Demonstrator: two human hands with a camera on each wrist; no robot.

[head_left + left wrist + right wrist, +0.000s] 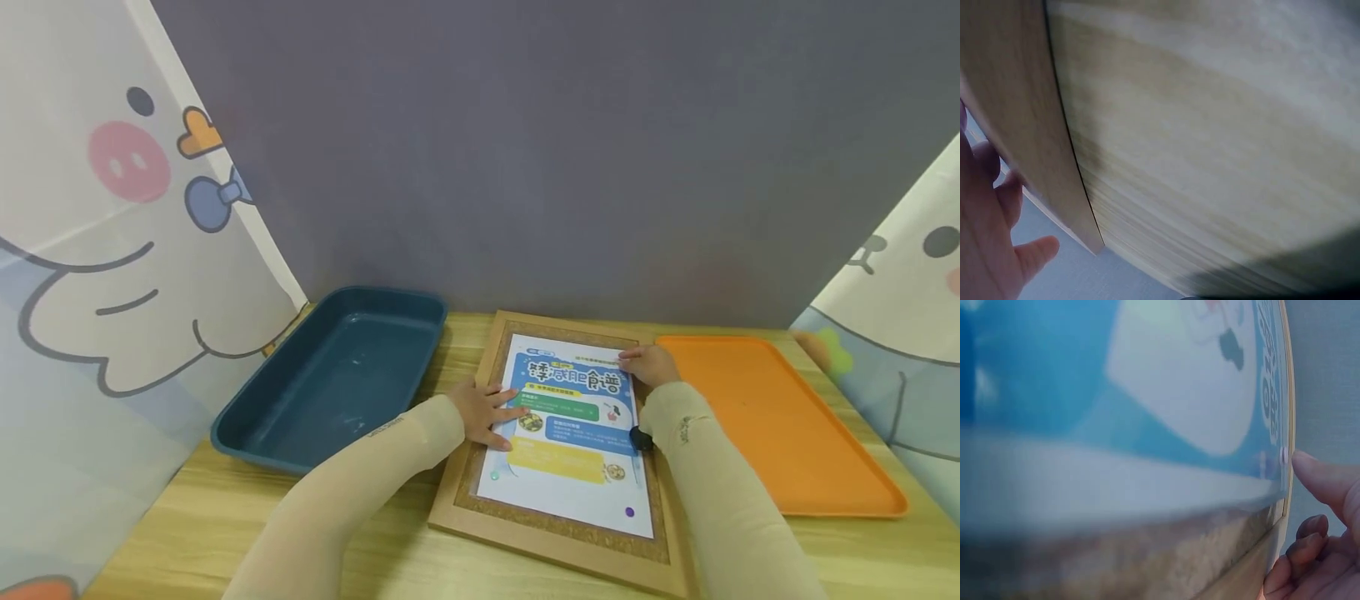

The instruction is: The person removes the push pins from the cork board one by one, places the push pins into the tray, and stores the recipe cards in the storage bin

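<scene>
A printed poster [558,492] in blue, green and yellow lies on a wood-framed cork board [480,515]. On the poster's left side my left hand [483,412] rests with its fingers spread. My right hand [651,365] is at the upper right corner of the poster. In the right wrist view, the thumb [1313,472] of that hand touches a small pale pushpin [1284,455], while its other fingers bend near the board's edge. A purple pushpin [629,512] sits in the lower right corner of the poster.
To the left of the board stands a deep dark blue tray [330,329]. A flat orange tray [795,417] lies to the right, beside my right forearm. Behind the wooden table [390,550] rises a grey wall [570,167], with cartoon-printed sheets on both sides.
</scene>
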